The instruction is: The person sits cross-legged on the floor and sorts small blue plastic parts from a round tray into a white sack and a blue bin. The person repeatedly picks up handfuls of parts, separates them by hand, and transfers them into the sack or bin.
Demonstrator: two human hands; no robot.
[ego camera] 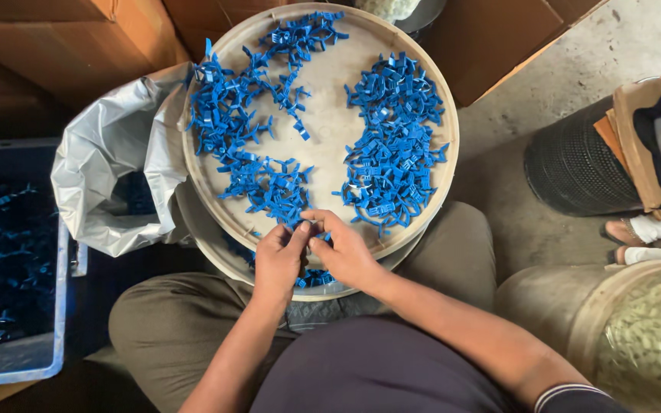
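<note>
Round tray (437, 191), both hands (278, 260) pinching blue clips (311, 229)

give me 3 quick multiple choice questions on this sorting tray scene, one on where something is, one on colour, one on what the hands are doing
1. Where does the silver plastic bag lie relative to the round tray?
A. at its left edge
B. on top of its middle
C. to its right

2. What colour are the small plastic clips on the tray?
A. red
B. blue
C. white

3. How are the left hand and right hand placed?
A. both resting on the knees
B. one raised off the tray, one in the bag
C. together at the tray's near edge, fingertips meeting on clips

Answers:
1 A, the bag bulges out beside the tray's left rim.
2 B, both heaps are the same bright blue.
3 C, the fingertips meet over the near rim among a few clips.
</note>
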